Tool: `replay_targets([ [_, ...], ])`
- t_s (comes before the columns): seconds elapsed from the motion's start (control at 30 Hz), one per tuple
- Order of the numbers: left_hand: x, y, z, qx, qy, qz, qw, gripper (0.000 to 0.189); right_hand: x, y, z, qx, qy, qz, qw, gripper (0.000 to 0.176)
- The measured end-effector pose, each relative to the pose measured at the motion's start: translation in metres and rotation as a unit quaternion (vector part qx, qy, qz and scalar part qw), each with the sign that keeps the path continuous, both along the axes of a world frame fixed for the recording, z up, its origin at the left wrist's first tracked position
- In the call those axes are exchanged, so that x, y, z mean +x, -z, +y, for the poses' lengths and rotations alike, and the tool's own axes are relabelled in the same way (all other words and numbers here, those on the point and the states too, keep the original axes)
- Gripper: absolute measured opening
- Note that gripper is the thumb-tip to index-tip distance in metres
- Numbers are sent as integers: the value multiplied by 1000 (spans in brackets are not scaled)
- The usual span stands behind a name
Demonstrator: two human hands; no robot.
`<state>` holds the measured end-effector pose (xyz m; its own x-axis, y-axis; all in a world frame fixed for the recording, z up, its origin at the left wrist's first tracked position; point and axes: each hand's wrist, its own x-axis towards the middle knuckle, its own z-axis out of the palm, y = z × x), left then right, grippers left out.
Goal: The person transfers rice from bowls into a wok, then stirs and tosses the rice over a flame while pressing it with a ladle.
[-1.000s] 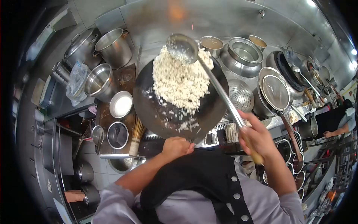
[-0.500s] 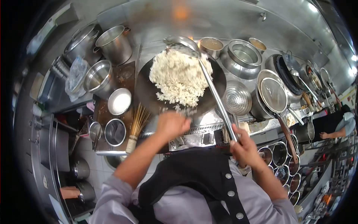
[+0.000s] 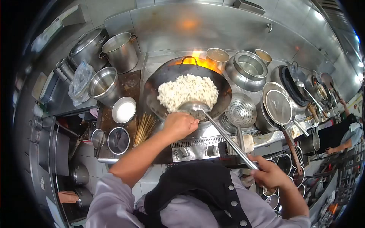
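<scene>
A black wok (image 3: pixel 159 79) sits over an orange flame (image 3: pixel 201 60) and holds a heap of white rice (image 3: pixel 187 93). My left hand (image 3: pixel 179 125) grips the wok's near rim through a cloth. A long steel ladle (image 3: pixel 228 138) runs from my right hand (image 3: pixel 269 174), which is closed on its handle, up to its bowl (image 3: pixel 192 106) at the near edge of the rice.
Steel pots (image 3: pixel 119 51) and bowls (image 3: pixel 102 83) stand left of the wok, with a white bowl (image 3: pixel 124 110) and a bamboo brush (image 3: pixel 143 127). A perforated strainer (image 3: pixel 241 110), lidded pans (image 3: pixel 280 97) and more woks lie right. Another person (image 3: pixel 340 133) works at far right.
The wok has dropped back level onto the burner and flames now show behind it. The ladle bowl came from the wok's far side to its near rim; my right hand pulled lower.
</scene>
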<state>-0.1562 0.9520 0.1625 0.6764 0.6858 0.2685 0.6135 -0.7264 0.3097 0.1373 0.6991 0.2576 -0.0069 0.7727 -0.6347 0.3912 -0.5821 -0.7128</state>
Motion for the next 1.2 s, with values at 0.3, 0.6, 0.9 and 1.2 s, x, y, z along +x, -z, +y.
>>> replay_targets([
  [0.3,-12,98,-83,32,12,-57,998,45,-34,138,45,320,-32,-108,941,63],
  [0.6,11,74,45,101,-38,-148,983,38,-42,99,28,148,108,78,980,61],
  [0.9,15,79,50,78,-61,-139,985,37,-48,96,145,148,218,113,958,67],
  [1.2,12,84,51,69,-48,-136,987,36,-76,55,112,119,127,302,937,64],
])
